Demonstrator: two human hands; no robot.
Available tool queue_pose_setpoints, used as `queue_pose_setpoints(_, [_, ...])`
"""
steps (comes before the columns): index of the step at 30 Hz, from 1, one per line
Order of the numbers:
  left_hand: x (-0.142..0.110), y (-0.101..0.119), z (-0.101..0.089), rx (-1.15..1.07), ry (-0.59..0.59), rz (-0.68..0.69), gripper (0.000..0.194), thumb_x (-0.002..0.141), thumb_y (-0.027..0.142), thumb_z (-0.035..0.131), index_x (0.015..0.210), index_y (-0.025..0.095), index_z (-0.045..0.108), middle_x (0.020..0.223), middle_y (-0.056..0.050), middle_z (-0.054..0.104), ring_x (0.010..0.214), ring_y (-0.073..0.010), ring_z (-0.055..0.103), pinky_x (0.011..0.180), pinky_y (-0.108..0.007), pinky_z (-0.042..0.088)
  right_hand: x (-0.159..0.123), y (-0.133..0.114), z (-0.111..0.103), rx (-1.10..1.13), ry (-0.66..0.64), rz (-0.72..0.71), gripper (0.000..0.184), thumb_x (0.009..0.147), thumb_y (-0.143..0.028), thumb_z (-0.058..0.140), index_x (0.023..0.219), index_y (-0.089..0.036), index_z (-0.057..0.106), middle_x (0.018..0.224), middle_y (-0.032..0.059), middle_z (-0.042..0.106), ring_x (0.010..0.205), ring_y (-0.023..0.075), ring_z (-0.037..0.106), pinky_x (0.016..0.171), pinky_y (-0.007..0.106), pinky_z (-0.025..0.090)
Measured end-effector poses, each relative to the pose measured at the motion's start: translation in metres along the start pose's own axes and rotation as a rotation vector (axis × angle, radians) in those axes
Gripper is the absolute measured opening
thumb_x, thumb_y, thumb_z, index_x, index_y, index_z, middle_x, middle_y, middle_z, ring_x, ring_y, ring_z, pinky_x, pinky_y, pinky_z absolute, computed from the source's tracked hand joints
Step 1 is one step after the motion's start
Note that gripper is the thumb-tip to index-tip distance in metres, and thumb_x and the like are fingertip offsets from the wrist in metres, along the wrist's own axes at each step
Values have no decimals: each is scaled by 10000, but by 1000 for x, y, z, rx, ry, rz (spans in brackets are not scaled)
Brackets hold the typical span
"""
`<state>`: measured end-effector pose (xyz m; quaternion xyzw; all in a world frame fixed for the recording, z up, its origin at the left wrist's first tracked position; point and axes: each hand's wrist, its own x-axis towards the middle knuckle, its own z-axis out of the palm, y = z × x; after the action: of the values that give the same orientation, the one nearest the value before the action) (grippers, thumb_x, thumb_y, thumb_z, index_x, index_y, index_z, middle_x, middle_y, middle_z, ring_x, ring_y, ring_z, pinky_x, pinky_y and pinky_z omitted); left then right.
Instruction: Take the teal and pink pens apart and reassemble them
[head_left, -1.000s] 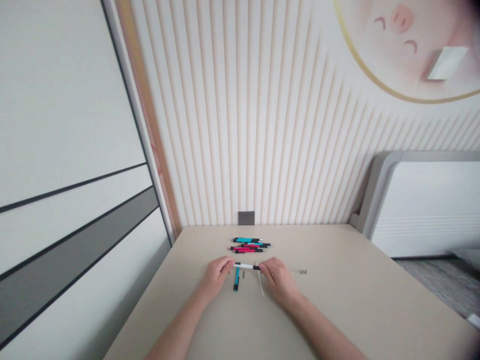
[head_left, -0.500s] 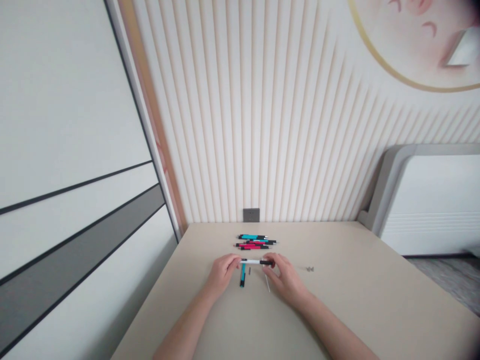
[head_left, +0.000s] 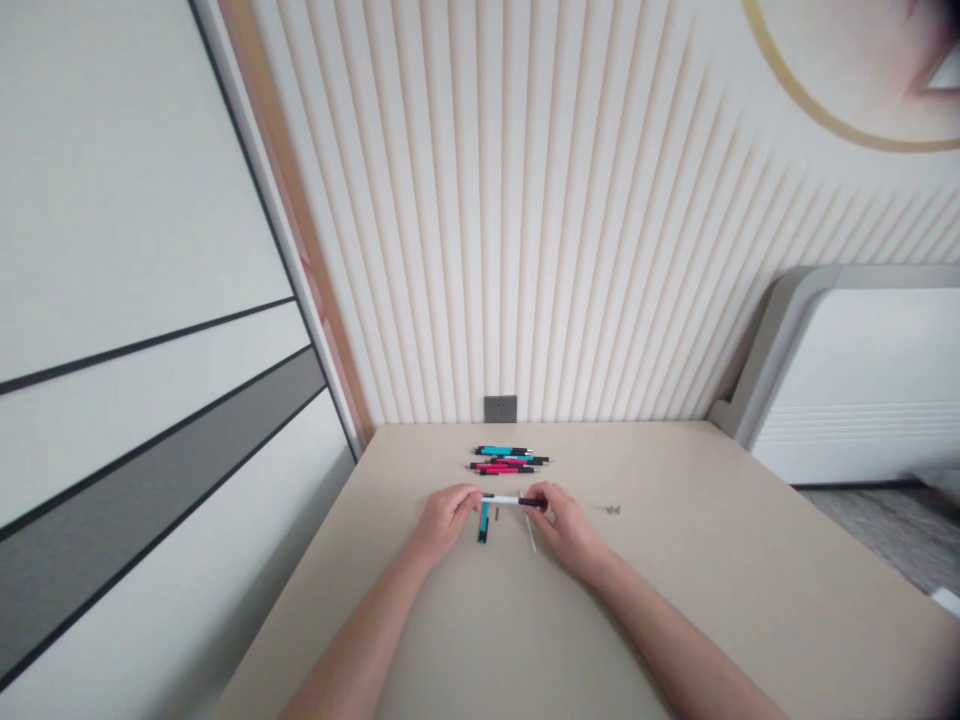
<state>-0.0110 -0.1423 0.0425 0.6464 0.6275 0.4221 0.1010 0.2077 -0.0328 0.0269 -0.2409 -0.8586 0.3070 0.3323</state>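
Head camera feed, reading from my remote station. Both hands are low at centre frame, over a beige tabletop (head_left: 675,580). The left hand (head_left: 448,523) is closed on the white end of a white pen with a black end (head_left: 506,499), pinching it between thumb and fingers. The right hand (head_left: 568,528) grips the black end of the same pen, so the pen lies roughly level across the gap between the hands, held just above the tabletop.

Directly below the pen, a teal pen (head_left: 484,523) lies pointing toward the person, just beside the left hand. A small dark part (head_left: 496,512) lies next to it. A thin white rod (head_left: 531,534) lies slanted on the table, touching or just beside the right hand; I cannot tell which. Further right, well apart from the hands, sit a few small metal parts (head_left: 613,509).

Above the hands, toward the far table edge, lies a loose group of teal and red pens with black ends (head_left: 504,458), roughly parallel. A wall socket (head_left: 500,409) sits on the slatted wall panel (head_left: 480,220) behind them. A grey-striped panel (head_left: 150,450) fills the left of frame. A grey-framed white unit (head_left: 847,380) stands at right, with grey carpet (head_left: 877,525) at lower right.
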Motion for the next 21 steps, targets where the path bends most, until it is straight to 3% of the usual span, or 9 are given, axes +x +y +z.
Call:
queue_pose_setpoints(4, [0,-2,1,2,-13,5,314,969,354,415,916,180,671,743,-21,691,644,-137,607,655,-221,460,-1,-1,0,4,-6,-19,213,905,-294,530,1098,-220,581,982,58,655,867,190,595,807,326,469])
queue_pose_setpoints(9, [-1,-4,1,-1,-37,10,314,972,361,418,926,181,671,746,-18,684,655,-136,605,654,-218,456,-1,-1,1,3,-34,-17,155,924,-287,495,996,-217,613,921,52,662,852,193,596,790,326,469])
queue_pose_setpoints(14, [0,-2,1,-6,-47,7,310,973,362,418,930,181,665,764,-24,682,680,-139,607,668,-219,457,-1,-4,-1,26,-61,-24,223,917,-302,516,1102,-221,611,953,62,668,854,191,602,783,321,474])
queue_pose_setpoints(21, [1,0,-3,-8,6,9,304,964,357,421,929,175,663,771,-30,668,699,-147,605,699,-239,467,0,-10,-7,-47,-45,8,192,917,-281,472,913,-197,645,833,45,655,736,171,574,692,293,453])
